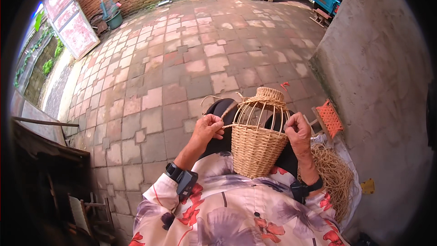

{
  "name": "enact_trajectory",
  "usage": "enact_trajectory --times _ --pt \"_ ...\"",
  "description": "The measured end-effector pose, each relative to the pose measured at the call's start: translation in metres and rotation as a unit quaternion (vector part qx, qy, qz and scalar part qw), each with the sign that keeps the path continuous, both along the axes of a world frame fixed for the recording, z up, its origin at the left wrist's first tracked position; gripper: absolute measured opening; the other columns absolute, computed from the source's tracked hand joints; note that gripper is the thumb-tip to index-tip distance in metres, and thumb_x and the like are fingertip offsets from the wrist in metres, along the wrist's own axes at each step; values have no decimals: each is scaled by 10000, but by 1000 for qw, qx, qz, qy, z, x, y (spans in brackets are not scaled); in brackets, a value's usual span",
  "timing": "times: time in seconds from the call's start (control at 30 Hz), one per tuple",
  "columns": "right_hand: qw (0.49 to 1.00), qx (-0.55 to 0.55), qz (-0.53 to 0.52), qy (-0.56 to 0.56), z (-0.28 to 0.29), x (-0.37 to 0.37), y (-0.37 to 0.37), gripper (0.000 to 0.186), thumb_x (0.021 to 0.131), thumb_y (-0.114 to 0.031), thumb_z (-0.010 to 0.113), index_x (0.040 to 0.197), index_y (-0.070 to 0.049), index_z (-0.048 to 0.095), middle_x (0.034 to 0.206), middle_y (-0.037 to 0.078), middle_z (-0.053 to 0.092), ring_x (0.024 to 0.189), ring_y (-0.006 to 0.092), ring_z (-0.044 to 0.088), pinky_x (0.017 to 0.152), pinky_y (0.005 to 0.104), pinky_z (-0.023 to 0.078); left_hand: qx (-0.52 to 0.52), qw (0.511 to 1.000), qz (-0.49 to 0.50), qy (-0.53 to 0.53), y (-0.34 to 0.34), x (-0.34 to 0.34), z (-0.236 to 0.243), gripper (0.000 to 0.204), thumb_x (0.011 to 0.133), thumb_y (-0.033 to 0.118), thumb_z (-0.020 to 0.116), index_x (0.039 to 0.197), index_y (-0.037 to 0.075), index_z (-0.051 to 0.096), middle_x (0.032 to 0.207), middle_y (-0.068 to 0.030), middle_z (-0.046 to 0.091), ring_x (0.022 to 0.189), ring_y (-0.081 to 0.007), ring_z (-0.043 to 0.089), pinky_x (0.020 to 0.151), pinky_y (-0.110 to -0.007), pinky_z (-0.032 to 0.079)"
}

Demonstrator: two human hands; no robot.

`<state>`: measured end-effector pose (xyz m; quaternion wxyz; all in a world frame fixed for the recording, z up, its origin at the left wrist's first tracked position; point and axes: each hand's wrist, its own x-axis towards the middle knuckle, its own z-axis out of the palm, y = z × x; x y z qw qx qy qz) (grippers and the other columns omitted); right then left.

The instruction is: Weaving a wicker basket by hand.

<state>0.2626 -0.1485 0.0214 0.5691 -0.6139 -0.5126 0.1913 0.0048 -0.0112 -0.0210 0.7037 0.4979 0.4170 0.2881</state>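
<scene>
A tan woven basket (pixel 257 151) stands tilted on my lap, between my knees. Its lower body is densely woven; above it bare upright ribs (pixel 259 116) curve in to a narrow woven neck (pixel 269 94). At the basket's left, my left hand (pixel 209 130) is closed in a pinch on a twisted straw cord (pixel 228 112), which runs up toward the neck; another strand leads from these fingers to the top of the weave. My right hand (pixel 299 132) has its fingers bent and pinched at the basket's right edge, by the ribs; the fingertips' contact is partly hidden.
A heap of loose straw cord (pixel 334 173) lies on a white sheet at my right, beside a small stool with an orange woven seat (pixel 329 117). A grey wall (pixel 378 86) rises close on the right. Dark wooden furniture (pixel 50 173) stands at the left.
</scene>
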Motion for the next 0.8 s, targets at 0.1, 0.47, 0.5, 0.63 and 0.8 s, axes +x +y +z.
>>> enact_trajectory --times 0.1,0.47,0.5,0.63,0.8 --pt "999 13 12 42 -5 5 -4 126 772 60 523 790 -58 480 688 -75 417 591 12 372 515 185 318 42 998 -22 34 0 4 4 140 917 177 624 927 54 559 854 -41 628 729 -101 604 643 -241 534" --pt "993 0 60 99 2 13 -29 142 810 69 493 855 -61 457 799 -13 477 677 40 429 615 181 371 11 984 -103 -145 8 18 16 156 931 218 619 950 87 537 990 -67 653 837 -104 603 727 -248 513" --pt "993 1 59 99 3 13 -28 142 810 69 493 855 -61 457 799 -13 477 677 40 429 615 181 371 28 976 -140 -163 11 20 17 166 924 211 628 977 83 536 994 -67 656 825 -103 604 723 -247 509" --pt "992 -10 50 113 2 12 -28 142 793 74 517 830 -50 458 769 -26 472 668 29 425 588 176 361 101 965 -207 -124 17 29 23 186 908 158 641 1021 71 523 989 -62 662 826 -105 611 719 -256 507" --pt "996 43 51 -54 25 -7 -38 162 733 107 534 777 -36 473 732 5 487 643 66 450 534 212 367 122 978 -133 -108 0 24 31 274 872 97 669 1064 90 474 914 -41 648 814 -86 604 650 -221 470"
